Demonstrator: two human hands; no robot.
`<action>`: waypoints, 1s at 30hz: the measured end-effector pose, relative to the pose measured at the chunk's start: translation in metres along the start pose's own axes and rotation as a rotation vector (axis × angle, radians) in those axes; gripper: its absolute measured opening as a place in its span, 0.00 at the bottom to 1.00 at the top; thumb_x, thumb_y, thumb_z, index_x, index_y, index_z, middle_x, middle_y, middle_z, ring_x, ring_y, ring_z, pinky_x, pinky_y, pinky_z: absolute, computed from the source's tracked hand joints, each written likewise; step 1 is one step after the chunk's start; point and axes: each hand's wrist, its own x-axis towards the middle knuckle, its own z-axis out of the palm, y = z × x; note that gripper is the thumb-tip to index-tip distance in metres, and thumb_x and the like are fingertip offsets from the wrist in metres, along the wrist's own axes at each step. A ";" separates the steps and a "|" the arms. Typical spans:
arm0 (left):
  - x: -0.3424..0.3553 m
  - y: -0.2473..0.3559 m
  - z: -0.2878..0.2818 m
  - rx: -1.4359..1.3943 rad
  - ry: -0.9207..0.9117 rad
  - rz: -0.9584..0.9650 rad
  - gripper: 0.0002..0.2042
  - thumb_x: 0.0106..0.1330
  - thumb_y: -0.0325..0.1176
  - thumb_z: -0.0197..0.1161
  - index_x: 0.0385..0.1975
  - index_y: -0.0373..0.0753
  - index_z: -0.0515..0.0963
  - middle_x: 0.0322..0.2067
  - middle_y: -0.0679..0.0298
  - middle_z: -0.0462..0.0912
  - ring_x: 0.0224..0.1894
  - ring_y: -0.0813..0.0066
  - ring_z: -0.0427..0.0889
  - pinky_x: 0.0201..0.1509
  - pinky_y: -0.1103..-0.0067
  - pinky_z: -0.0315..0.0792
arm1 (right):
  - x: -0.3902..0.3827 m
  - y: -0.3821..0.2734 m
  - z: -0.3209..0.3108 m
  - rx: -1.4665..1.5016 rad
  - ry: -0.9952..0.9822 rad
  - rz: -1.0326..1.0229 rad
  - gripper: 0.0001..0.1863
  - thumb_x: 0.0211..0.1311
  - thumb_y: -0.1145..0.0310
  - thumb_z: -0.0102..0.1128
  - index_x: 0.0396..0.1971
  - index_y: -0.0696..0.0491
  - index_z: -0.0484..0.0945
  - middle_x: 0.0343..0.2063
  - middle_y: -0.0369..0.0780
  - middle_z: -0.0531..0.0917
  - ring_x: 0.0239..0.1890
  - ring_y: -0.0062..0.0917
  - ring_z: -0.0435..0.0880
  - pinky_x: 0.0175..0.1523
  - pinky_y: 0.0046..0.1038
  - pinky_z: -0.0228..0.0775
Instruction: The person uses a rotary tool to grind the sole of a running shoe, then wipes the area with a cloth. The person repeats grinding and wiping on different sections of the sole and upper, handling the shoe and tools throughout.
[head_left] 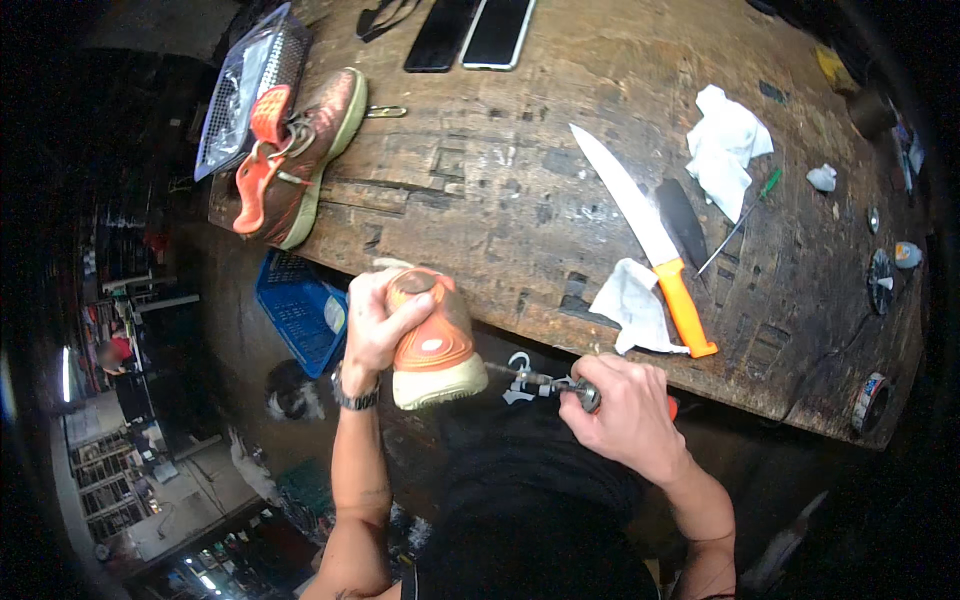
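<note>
My left hand point(380, 320) grips an orange and brown sneaker point(440, 340) by its upper, with the cream sole toward me, just off the bench's front edge. My right hand point(625, 410) is closed on a metal tool point(585, 392) with a red part behind my fingers; its thin shaft points at the shoe's heel, and I cannot tell whether it touches. The second sneaker point(295, 170) lies at the bench's left. To the right lie a large knife point(682, 305) with an orange handle, a white rag point(630, 300) and a green-handled thin tool point(740, 220).
The worn wooden bench point(480, 190) holds a wire basket point(245, 90), two phones point(490, 30), crumpled paper point(730, 140) and a roll point(868, 400). A blue crate point(300, 310) sits below the edge. Another person point(118, 355) is in the distant left background.
</note>
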 end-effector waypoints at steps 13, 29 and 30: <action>0.023 -0.010 -0.002 -0.307 -0.209 -0.041 0.11 0.68 0.34 0.72 0.35 0.29 0.86 0.27 0.66 0.88 0.28 0.84 0.83 0.34 0.82 0.77 | 0.011 -0.029 0.032 0.082 0.007 -0.003 0.08 0.50 0.69 0.68 0.25 0.58 0.80 0.21 0.45 0.83 0.25 0.44 0.85 0.32 0.39 0.74; 0.026 -0.004 0.005 -0.258 -0.172 -0.074 0.13 0.67 0.36 0.72 0.32 0.30 0.86 0.25 0.65 0.88 0.26 0.84 0.83 0.32 0.82 0.76 | 0.009 -0.011 0.018 -0.069 -0.010 -0.073 0.10 0.49 0.64 0.70 0.23 0.54 0.80 0.20 0.43 0.82 0.23 0.42 0.84 0.28 0.41 0.74; 0.026 -0.003 0.005 -0.263 -0.172 -0.082 0.13 0.67 0.36 0.72 0.32 0.30 0.86 0.25 0.65 0.88 0.26 0.84 0.83 0.32 0.82 0.76 | 0.010 -0.011 0.018 -0.066 -0.008 -0.079 0.10 0.49 0.64 0.71 0.23 0.54 0.80 0.20 0.43 0.82 0.22 0.42 0.84 0.27 0.41 0.74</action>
